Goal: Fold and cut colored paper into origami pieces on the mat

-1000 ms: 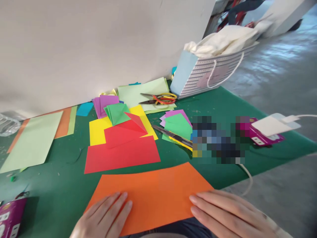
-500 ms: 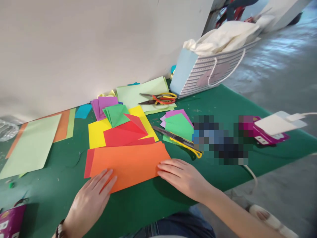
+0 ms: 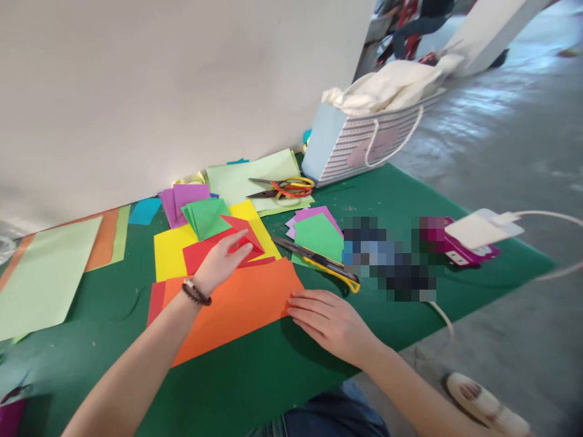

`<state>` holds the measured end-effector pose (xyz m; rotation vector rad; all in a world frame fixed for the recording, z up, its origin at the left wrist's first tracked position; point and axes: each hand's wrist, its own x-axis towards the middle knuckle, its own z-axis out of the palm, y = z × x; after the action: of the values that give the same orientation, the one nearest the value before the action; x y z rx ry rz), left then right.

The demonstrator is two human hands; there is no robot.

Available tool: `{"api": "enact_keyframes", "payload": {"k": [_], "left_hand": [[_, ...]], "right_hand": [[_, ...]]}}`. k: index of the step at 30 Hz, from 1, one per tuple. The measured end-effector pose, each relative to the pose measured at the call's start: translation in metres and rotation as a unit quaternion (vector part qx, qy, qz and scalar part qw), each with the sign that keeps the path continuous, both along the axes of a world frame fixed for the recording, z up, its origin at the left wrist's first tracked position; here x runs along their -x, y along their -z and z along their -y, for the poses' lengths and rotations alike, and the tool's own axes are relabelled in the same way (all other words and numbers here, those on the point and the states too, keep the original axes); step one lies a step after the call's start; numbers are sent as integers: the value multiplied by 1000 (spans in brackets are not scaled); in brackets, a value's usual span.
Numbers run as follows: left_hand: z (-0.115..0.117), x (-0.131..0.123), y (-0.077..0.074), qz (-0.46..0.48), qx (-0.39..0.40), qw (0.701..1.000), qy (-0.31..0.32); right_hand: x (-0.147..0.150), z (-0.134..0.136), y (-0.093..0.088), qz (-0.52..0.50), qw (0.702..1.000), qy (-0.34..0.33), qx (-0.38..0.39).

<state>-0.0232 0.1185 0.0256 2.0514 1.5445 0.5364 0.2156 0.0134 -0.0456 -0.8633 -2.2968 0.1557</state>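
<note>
Orange paper [image 3: 248,306], lower centre, right hand [image 3: 336,325] at its edge.
Right fingers together, thumb hidden, cannot tell if pinching; left hand [image 3: 223,258], fingers parted, over folded red paper [image 3: 195,258] mid-frame; scissors [image 3: 279,187] beyond.

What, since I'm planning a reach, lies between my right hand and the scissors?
The head view shows, from your right hand outward, the yellow-handled cutter, then green paper and purple paper.

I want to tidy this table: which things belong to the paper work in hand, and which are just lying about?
In the work, it seems:
orange sheet, touched by the right hand
folded red paper, nearest the left hand

Just lying about, apparently:
striped bag
purple box
scissors, untouched
</note>
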Motion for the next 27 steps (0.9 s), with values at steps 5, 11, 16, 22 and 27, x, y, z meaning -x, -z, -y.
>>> {"api": "enact_keyframes", "payload": {"k": [5, 11, 16, 22, 27], "left_hand": [[-3, -13, 2, -13, -56, 997, -53], [66, -28, -43, -163, -336, 927, 27], [115, -54, -51, -188, -416, 868, 194], [148, -51, -37, -60, -349, 904, 241], [163, -28, -17, 288, 82, 952, 69]], "right_hand": [[-5, -4, -7, -68, 997, 12, 26], [-16, -4, -44, -206, 969, 111, 76], [-20, 1, -69, -260, 946, 69, 183], [-34, 14, -58, -258, 946, 36, 191], [-40, 29, -46, -346, 923, 36, 163]]}}
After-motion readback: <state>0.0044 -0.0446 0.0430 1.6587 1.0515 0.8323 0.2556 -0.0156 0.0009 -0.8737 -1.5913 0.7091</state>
